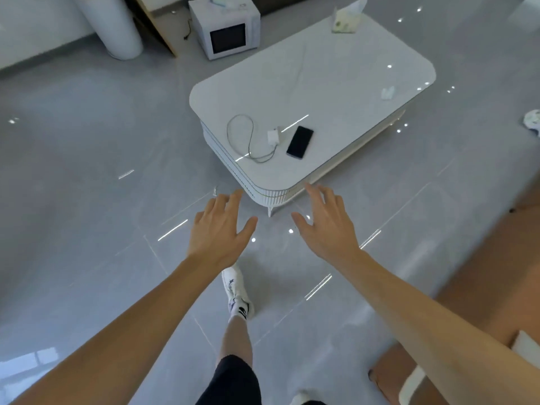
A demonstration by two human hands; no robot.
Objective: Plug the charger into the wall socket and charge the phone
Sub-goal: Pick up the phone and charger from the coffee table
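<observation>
Bare forearms reach out from the bottom corners, and below them a leg in dark shorts steps forward in a white sneaker on the glossy grey floor. On the left side, the left hand hangs palm down above the tiles, fingers spread wide and holding nothing. Just to its right, the right hand does the same, fingers fanned open and empty, its tips near the closest corner of the low white coffee table without touching it.

On the near end of that table, running left to right, lies the looped charger cable, then the small white charger it leads to, then the dark phone lying flat, screen up, just beside the charger. Neither hand touches any of them. A pack of tissues stands on the far end of the table, and a small white item I cannot make out sits near its right edge.

Back along the far side, left to right, stand a tall white planter and a white microwave on the floor. At the right edge is a brown piece of furniture.
</observation>
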